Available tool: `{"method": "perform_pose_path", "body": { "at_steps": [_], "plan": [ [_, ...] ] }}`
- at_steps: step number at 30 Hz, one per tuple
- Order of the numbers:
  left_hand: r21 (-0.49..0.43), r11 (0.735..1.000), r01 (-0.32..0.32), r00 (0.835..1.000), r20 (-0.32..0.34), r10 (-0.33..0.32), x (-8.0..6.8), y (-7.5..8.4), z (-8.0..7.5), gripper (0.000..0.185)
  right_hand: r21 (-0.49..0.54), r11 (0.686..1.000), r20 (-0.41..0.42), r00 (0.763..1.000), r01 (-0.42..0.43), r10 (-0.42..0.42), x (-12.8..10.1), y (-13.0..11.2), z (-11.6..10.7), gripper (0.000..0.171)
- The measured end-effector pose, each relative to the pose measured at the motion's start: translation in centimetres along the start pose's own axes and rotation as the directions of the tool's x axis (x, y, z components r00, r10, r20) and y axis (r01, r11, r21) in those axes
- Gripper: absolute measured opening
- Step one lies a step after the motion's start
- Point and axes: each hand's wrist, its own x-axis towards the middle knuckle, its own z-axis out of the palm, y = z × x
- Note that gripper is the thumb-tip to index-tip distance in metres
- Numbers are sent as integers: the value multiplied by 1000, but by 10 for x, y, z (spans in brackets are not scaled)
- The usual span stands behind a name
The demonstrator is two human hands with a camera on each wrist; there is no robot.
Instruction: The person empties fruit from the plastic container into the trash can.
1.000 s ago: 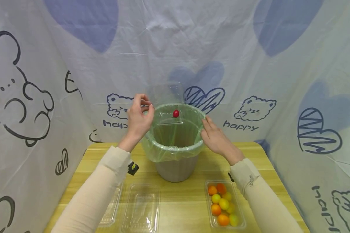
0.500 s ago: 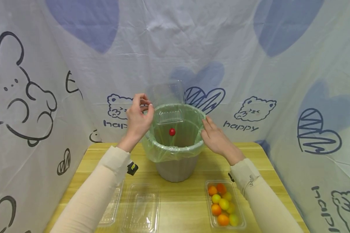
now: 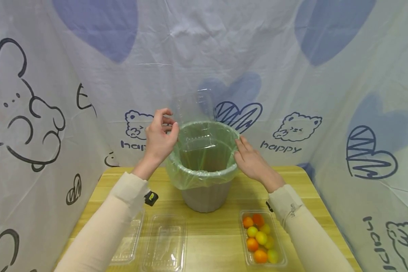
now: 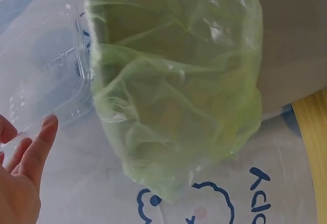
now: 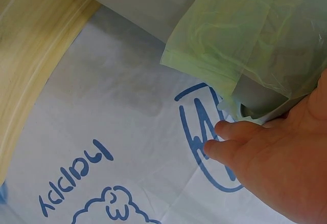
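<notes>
In the head view my left hand (image 3: 161, 134) holds a clear plastic container (image 3: 198, 143) by its left edge, between thumb and fingers. The container is tilted steeply over the back of the bin (image 3: 205, 196), and nothing shows inside it. In the left wrist view, the fingertips (image 4: 49, 121) are at the edge of this see-through container (image 4: 51, 75). A green bin liner (image 3: 204, 179) covers the bin's rim. My right hand (image 3: 253, 160) rests on the right side of that rim with its fingers fairly straight. The bin's bottom is too dark to make out.
A clear box of orange and yellow small fruits (image 3: 260, 238) stands at the front right of the wooden table (image 3: 214, 241). At the front left lie two clear plastic trays (image 3: 164, 241), one partly behind my left sleeve. Printed cloth (image 3: 275, 87) hangs close behind the bin.
A small red fruit slid off the tilted container, dropped into the bin and is now out of sight. The container has tipped slightly and my left hand moved a little left. The right hand stayed put.
</notes>
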Motion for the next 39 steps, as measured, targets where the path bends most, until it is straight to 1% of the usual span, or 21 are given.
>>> {"method": "perform_pose_path", "body": {
  "at_steps": [4, 6, 8, 12, 16, 22, 27, 34, 37, 39],
  "plan": [
    [-65, 997, 39, 999, 36, -37, -1, 8, -3, 27, 0, 1000, 1, 1000, -6, 6, 0, 0, 0, 67],
    [-93, 993, 73, 996, 51, -69, -2, 13, -5, 28, 2, 1000, 0, 1000, -7, 7, 0, 0, 0, 66],
    [-132, 985, 116, 992, 72, -107, -3, 19, -7, 29, 6, 1000, 1, 1000, -6, 6, 0, 0, 0, 65],
    [-165, 969, 186, 977, 131, -166, -6, 28, -12, 28, 16, 1000, 6, 1000, -8, 8, 0, 1, 1, 66],
    [-157, 958, 238, 958, 198, -206, -11, 34, -17, 28, 21, 1000, 6, 1000, -9, 9, 0, 1, 1, 67],
    [-120, 949, 293, 928, 275, -252, -25, 41, -22, 29, 14, 1000, 2, 1000, -3, 3, 0, 2, 0, 68],
    [-135, 930, 341, 898, 341, -279, -38, 45, -25, 30, 19, 1000, 7, 1000, -2, 2, 0, 1, 0, 68],
    [-144, 908, 393, 860, 406, -308, -55, 50, -27, 29, 11, 1000, -1, 1000, -2, 2, 1, 0, 1, 66],
    [-152, 902, 405, 850, 425, -310, -64, 52, -27, 29, 8, 1000, -7, 1000, 2, -2, 1, 0, 1, 65],
    [-149, 903, 404, 847, 433, -307, -70, 54, -27, 30, 8, 1000, -11, 1000, 5, -4, 2, -1, 2, 66]
  ]
}}
